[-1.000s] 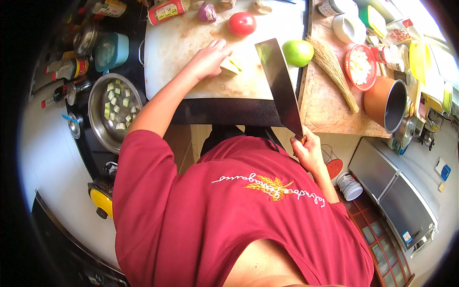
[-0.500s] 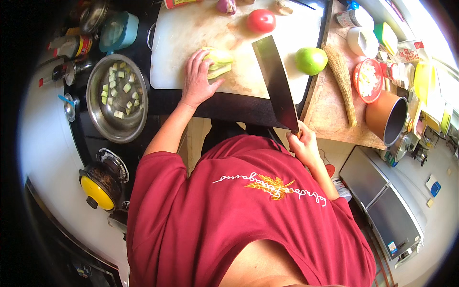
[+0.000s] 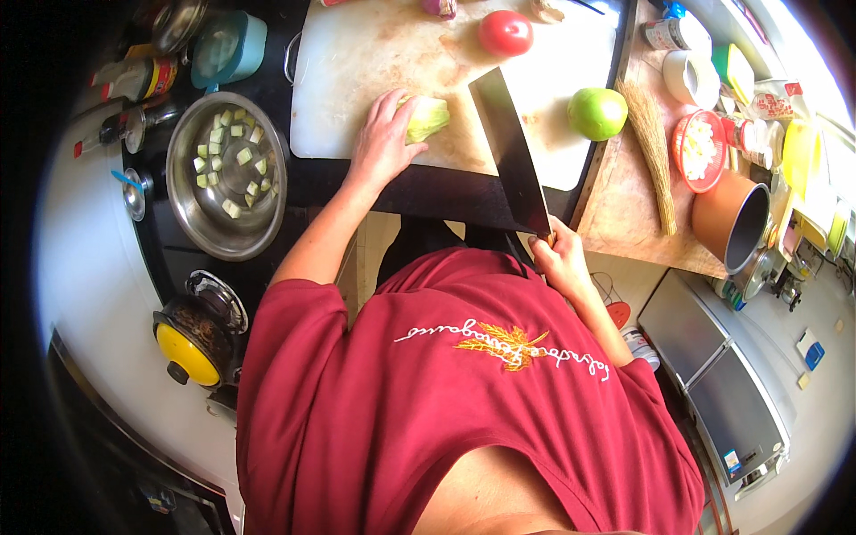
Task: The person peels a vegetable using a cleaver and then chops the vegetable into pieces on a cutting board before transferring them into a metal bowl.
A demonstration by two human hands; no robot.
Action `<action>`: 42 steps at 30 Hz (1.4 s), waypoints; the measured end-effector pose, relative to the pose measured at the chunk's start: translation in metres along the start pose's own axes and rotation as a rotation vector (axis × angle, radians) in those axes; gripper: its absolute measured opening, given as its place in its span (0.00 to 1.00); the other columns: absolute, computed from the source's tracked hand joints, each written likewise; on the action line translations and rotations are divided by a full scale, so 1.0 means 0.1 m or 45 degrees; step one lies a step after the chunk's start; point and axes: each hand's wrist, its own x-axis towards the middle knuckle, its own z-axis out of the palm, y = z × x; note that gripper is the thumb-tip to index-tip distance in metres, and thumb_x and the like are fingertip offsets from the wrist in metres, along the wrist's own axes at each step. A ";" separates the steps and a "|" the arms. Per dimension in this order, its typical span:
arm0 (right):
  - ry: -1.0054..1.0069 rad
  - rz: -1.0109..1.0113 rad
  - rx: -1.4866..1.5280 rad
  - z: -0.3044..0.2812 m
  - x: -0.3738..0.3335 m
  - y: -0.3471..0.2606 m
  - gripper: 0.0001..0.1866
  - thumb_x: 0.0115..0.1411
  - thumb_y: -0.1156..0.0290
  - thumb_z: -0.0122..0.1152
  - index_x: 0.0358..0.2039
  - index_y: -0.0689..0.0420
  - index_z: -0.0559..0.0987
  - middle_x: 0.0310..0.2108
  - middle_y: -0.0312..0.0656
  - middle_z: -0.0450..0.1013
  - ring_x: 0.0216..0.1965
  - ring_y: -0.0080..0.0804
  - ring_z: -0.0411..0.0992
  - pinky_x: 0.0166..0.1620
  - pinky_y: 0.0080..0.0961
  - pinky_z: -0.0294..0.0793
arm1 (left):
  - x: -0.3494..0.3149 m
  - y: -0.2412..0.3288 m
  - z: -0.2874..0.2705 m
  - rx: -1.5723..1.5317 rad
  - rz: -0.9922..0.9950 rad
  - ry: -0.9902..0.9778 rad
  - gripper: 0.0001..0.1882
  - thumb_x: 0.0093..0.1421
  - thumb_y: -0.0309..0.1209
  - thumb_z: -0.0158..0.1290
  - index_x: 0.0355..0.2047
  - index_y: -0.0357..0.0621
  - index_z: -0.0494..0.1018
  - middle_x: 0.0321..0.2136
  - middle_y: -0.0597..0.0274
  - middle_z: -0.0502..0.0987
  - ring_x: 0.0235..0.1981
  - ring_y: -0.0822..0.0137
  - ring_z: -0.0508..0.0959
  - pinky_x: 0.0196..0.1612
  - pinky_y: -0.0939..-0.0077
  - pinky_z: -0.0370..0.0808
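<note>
My left hand [image 3: 383,143] rests on the cutting board [image 3: 339,67], fingers curled round a pale green vegetable chunk [image 3: 426,119] whose kind I cannot make out. Part of the chunk is hidden under the fingers. At the board's near edge, my right hand [image 3: 562,257] is closed round the handle of a cleaver [image 3: 513,147]. Its broad dark blade points away from me and lies over the board, apart from the chunk. Beyond the blade is a red tomato [image 3: 506,33]. A round green fruit or vegetable [image 3: 597,114] sits right of it.
On the left, a steel bowl [image 3: 182,192] holds pale green-edged cubes. Nearby are a blue container [image 3: 241,53] and a yellow-lidded pot [image 3: 185,355]. To the right lie a straw brush [image 3: 649,160], a red basket [image 3: 683,169] and a copper-coloured pot [image 3: 718,214].
The chunk in my left hand has turned: its gap between pieces no longer shows. The whole counter appears slightly further right in the view. The cleaver stays in my right hand.
</note>
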 end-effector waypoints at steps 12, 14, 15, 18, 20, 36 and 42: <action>0.008 0.031 0.053 0.06 0.07 0.03 0.19 0.54 0.75 0.54 0.48 0.63 0.74 0.28 0.34 0.72 0.31 0.18 0.66 0.38 0.19 0.69 | -0.08 -0.06 0.02 -0.077 -0.001 0.121 0.38 0.41 0.25 0.67 0.55 0.40 0.65 0.57 0.48 0.64 0.58 0.49 0.66 0.60 0.63 0.65; -0.002 0.042 0.045 0.06 0.07 0.02 0.19 0.54 0.74 0.54 0.48 0.63 0.74 0.28 0.35 0.72 0.31 0.18 0.66 0.38 0.19 0.69 | -0.04 -0.03 0.04 -0.118 -0.043 0.150 0.37 0.42 0.26 0.67 0.55 0.40 0.65 0.57 0.47 0.65 0.57 0.49 0.67 0.59 0.63 0.66; -0.007 0.048 0.041 0.07 0.08 0.02 0.19 0.54 0.74 0.54 0.48 0.63 0.74 0.28 0.35 0.72 0.31 0.18 0.66 0.38 0.19 0.69 | -0.02 -0.01 0.04 -0.125 -0.049 0.161 0.37 0.43 0.26 0.66 0.54 0.40 0.66 0.56 0.47 0.65 0.57 0.49 0.67 0.58 0.62 0.67; -0.012 0.039 0.062 0.08 0.09 0.03 0.20 0.54 0.74 0.54 0.49 0.63 0.74 0.29 0.36 0.72 0.31 0.18 0.66 0.38 0.19 0.70 | 0.02 0.01 0.06 -0.119 -0.043 0.176 0.35 0.44 0.27 0.66 0.54 0.41 0.66 0.56 0.47 0.65 0.56 0.48 0.68 0.58 0.62 0.67; -0.019 0.015 0.042 0.08 0.11 0.05 0.20 0.54 0.74 0.54 0.49 0.63 0.74 0.29 0.37 0.73 0.31 0.19 0.66 0.38 0.19 0.70 | 0.03 -0.01 0.07 -0.083 -0.006 0.167 0.35 0.44 0.28 0.65 0.55 0.43 0.67 0.57 0.47 0.64 0.57 0.48 0.67 0.58 0.62 0.67; -0.022 -0.101 -0.077 0.09 0.08 0.13 0.21 0.55 0.75 0.55 0.52 0.62 0.73 0.22 0.31 0.67 0.24 0.13 0.60 0.28 0.15 0.63 | 0.06 0.11 -0.03 0.197 0.032 -0.114 0.39 0.45 0.26 0.64 0.59 0.48 0.63 0.61 0.46 0.59 0.62 0.47 0.59 0.62 0.60 0.62; 0.073 -0.238 -0.094 0.26 0.12 0.30 0.23 0.53 0.75 0.55 0.52 0.56 0.73 0.14 0.37 0.66 0.16 0.21 0.64 0.24 0.22 0.67 | -0.02 0.19 0.03 0.195 -0.007 -0.130 0.46 0.43 0.28 0.66 0.63 0.48 0.57 0.62 0.46 0.57 0.62 0.46 0.59 0.62 0.60 0.63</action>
